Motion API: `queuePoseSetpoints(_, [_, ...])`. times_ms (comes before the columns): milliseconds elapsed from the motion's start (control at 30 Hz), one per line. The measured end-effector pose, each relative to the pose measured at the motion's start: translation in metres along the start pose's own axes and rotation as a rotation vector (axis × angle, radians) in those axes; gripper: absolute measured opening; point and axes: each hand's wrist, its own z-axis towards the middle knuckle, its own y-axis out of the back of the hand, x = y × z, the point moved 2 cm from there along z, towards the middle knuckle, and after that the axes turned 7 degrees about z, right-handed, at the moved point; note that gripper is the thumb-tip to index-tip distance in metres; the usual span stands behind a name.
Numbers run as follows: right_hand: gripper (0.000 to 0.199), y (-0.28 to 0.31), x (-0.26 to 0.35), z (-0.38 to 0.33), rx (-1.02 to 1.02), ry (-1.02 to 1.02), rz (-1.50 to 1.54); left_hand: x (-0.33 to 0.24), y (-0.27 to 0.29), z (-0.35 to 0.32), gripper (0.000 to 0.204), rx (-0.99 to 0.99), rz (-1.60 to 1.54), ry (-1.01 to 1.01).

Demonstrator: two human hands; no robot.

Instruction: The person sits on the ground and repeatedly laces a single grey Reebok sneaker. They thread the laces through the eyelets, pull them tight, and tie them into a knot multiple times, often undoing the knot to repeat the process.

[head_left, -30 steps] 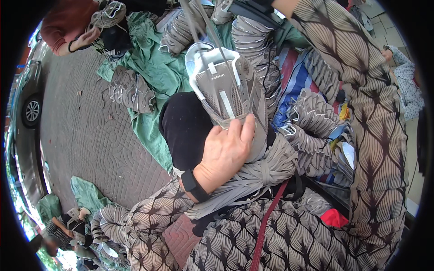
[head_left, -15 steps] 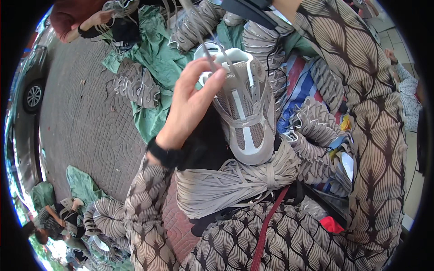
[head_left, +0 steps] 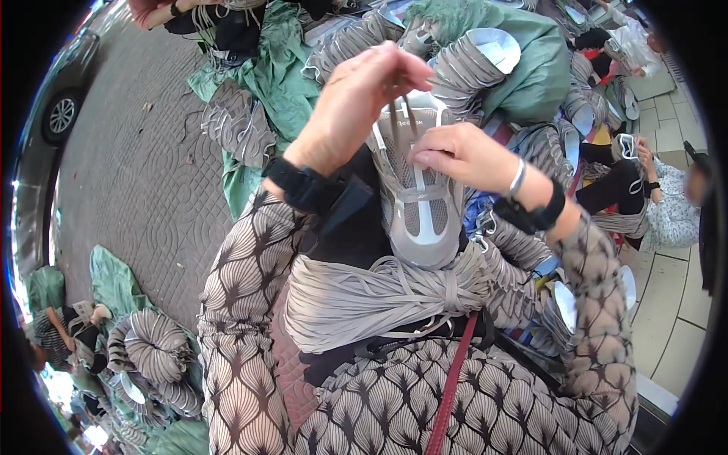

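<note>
L hand [head_left: 353, 106] is raised over the shoe upper [head_left: 415, 201], its grip pinched together on a grey lace [head_left: 396, 121] that runs down to the upper's eyelets. R hand [head_left: 462, 155] sits just beside it, fingertips closed on the upper's tongue area, prob. also on the lace end, though the fingers hide that spot. Both wrists carry black bands; the R one also has a silver bangle [head_left: 517, 178].

The upper is grey w/ white trim and mesh panels, toe toward the person, lying in the lap on top of a thick bundle of grey laces [head_left: 356, 296] tied around its middle. A dark cloth [head_left: 345, 227] lies under the L wrist, touching the upper's left side. Patterned sleeves and clothing fill the lower part of the view, w/ a red strap [head_left: 449, 387] across them.

Farther out: stacks of grey uppers [head_left: 235, 129] on green sheeting [head_left: 280, 68], a paved floor [head_left: 136, 189] at left, a car wheel [head_left: 61, 114] at far left. Another person [head_left: 652, 197] sits at right, well apart.
</note>
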Motion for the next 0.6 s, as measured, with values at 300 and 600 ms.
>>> queuePoseSetpoints(300, [0.019,0.107,0.034,-0.049,-0.441,0.283,1.432,-0.068,0.048,0.001,0.04,-0.095,-0.189,0.139])
queuePoseSetpoints(600, [0.018,0.386,-0.124,-0.439,-1.185,0.127,1.333,-0.131,0.358,-0.266,0.048,-1.119,-0.197,0.333])
